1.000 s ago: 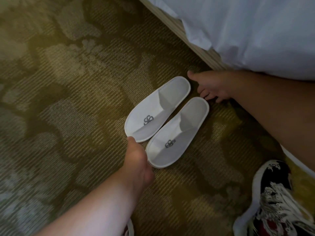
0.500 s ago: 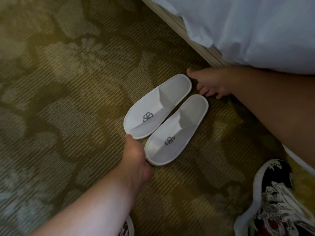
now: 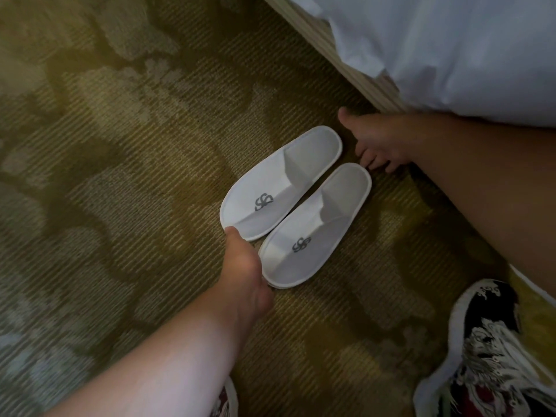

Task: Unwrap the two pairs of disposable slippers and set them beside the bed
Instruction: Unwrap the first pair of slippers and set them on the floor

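Patterned olive carpet [image 3: 120, 182] fills most of the view. The bed [image 3: 466, 55], its white bedding hanging over a pale wooden base [image 3: 340, 52], crosses the upper right corner. One pair of white slippers [image 3: 301, 206] lies on the carpet just beside the bed, unwrapped and soles down. The two touch along their length, heels toward the bed, and each has a grey logo on its upper. No wrapper and no second pair are in view.

Step in hand, judged from the layout, is squaring up this pair at its place by the bed. The left hand [image 3: 245, 275] is at the toe end. Its thumb [image 3: 234, 234] lies straight, tip against the toe of the far slipper [image 3: 279, 182], and the side of the hand rests along the toe rim of the near slipper [image 3: 316, 230]. The other fingers are hidden under the hand, so whether they are spread or curled cannot be told.

The right hand [image 3: 382, 142] is at the heel end, with the thumb held out toward the bed base. Its fingers [image 3: 368, 164] are loosely bent, their tips just beside the heel of the near slipper. It grips nothing — contact with the heel is uncertain.

The next move is probably to release this pair and turn to the other one. The slippers look light and flimsy, so the hands should lift straight off — a sideways drag could skew the pair. A patterned shoe [image 3: 487, 350] stands on the carpet at lower right, apart from the slippers.
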`<control>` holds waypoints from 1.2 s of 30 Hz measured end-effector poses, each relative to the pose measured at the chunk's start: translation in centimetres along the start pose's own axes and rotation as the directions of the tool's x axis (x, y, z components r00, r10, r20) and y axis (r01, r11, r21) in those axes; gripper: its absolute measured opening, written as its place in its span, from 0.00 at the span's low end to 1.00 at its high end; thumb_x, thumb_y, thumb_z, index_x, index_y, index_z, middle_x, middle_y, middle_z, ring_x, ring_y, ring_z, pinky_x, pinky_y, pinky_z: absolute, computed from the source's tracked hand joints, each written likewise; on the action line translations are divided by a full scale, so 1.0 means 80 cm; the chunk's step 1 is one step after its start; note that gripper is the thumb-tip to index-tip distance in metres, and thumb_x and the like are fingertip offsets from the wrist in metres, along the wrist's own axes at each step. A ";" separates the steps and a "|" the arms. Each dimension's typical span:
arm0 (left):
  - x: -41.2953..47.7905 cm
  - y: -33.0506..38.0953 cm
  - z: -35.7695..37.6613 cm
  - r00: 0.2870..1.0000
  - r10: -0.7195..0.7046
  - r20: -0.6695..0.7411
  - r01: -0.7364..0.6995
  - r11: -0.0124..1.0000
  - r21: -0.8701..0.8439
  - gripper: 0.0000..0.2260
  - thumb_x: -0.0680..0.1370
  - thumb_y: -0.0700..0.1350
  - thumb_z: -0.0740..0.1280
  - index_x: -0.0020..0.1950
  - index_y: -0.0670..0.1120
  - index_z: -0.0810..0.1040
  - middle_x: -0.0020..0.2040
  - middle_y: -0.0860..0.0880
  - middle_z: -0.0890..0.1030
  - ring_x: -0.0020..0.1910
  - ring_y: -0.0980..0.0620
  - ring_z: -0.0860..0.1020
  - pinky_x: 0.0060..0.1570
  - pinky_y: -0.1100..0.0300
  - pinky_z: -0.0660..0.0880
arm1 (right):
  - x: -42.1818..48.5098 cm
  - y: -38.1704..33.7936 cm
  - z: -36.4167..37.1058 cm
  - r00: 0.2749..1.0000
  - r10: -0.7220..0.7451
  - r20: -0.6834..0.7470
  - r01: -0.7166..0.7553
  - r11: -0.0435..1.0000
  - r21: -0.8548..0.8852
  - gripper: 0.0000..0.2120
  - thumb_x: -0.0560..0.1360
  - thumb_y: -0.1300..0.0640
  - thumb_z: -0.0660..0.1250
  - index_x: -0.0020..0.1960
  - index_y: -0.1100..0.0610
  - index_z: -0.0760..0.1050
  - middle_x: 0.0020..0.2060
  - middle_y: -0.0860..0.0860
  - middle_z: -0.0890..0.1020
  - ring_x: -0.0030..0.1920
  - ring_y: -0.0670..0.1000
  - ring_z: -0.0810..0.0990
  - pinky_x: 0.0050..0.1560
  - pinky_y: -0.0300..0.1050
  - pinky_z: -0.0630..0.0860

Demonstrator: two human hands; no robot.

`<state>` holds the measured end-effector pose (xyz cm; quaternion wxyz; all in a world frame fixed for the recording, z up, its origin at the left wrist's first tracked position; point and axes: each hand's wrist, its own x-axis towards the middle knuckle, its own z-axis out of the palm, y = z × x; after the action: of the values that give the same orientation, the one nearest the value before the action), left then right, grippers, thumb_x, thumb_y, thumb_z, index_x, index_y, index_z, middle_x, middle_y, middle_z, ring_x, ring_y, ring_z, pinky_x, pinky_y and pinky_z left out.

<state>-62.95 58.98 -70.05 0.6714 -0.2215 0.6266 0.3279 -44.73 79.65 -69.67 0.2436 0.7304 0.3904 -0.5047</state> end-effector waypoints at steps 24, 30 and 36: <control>0.019 0.085 -0.001 0.996 0.083 -0.032 -0.083 0.997 -0.005 0.35 0.77 0.72 0.48 0.52 0.43 0.77 0.45 0.37 0.80 0.51 0.37 0.80 0.62 0.34 0.72 | -0.001 -0.073 -0.004 0.997 -0.071 -0.022 0.073 0.989 0.129 0.55 0.68 0.21 0.45 0.79 0.61 0.51 0.78 0.59 0.58 0.78 0.57 0.54 0.75 0.62 0.49; 0.015 0.084 0.001 0.992 0.121 -0.024 -0.120 0.992 0.034 0.32 0.78 0.70 0.47 0.62 0.46 0.73 0.51 0.40 0.80 0.51 0.41 0.79 0.64 0.45 0.70 | 0.000 -0.073 -0.004 0.997 -0.077 0.006 0.075 0.988 0.131 0.55 0.67 0.20 0.46 0.79 0.59 0.51 0.78 0.57 0.57 0.78 0.56 0.53 0.75 0.62 0.48; 0.008 0.075 -0.002 0.998 0.062 0.002 -0.062 0.998 -0.014 0.35 0.78 0.71 0.46 0.62 0.45 0.78 0.54 0.38 0.82 0.50 0.39 0.80 0.54 0.45 0.76 | 0.001 -0.061 -0.004 0.990 -0.120 -0.072 0.129 0.981 0.142 0.56 0.63 0.19 0.49 0.79 0.56 0.53 0.77 0.58 0.61 0.76 0.59 0.58 0.74 0.62 0.54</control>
<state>-67.38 63.07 -70.03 0.6600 -0.2061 0.6301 0.3533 -48.53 82.77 -69.43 0.1449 0.7361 0.4048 -0.5228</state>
